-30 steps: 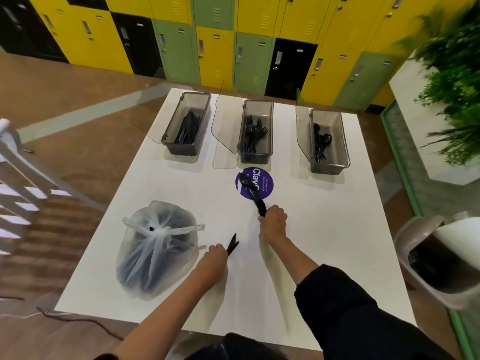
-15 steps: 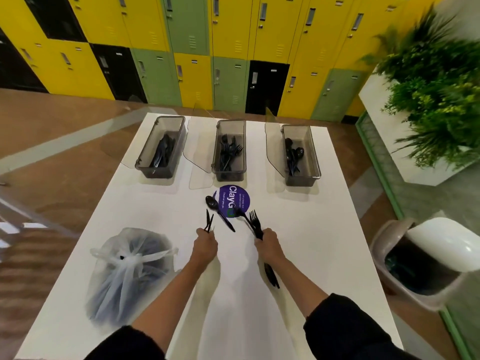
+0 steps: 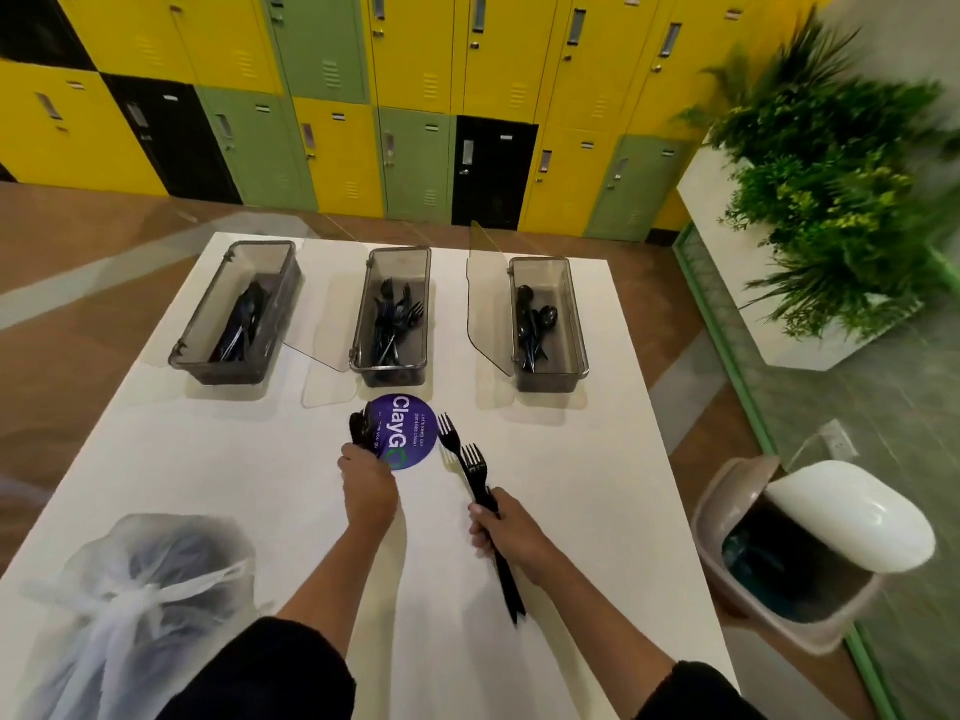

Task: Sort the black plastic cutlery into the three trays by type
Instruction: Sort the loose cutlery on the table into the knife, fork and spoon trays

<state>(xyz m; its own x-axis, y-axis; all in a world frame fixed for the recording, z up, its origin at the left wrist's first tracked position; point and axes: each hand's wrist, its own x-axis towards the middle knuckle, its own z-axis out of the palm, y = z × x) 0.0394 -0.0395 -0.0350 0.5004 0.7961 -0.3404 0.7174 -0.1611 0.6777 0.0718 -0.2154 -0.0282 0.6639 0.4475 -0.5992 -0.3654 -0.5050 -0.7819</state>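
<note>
Three clear trays stand in a row at the far side of the white table (image 3: 597, 511). The left tray (image 3: 182, 350) holds knives, the middle tray (image 3: 389, 366) forks, the right tray (image 3: 550, 379) spoons. My right hand (image 3: 506, 532) grips two black forks (image 3: 467, 459), tines pointing away, handles sticking out behind the hand. My left hand (image 3: 366, 485) grips black cutlery (image 3: 359, 431) over the edge of a purple round sticker (image 3: 410, 433); a spoon bowl shows there, the rest is blurred.
A tied translucent plastic bag (image 3: 140, 600) of dark cutlery lies at the near left. Open clear lids lean beside the trays. A lidded waste bin (image 3: 810, 558) stands off the table's right side. Lockers and a planter lie beyond.
My left hand has moved right onto the purple sticker and taken up the spoon that lay there. My right hand still holds the forks and sits slightly lower right.
</note>
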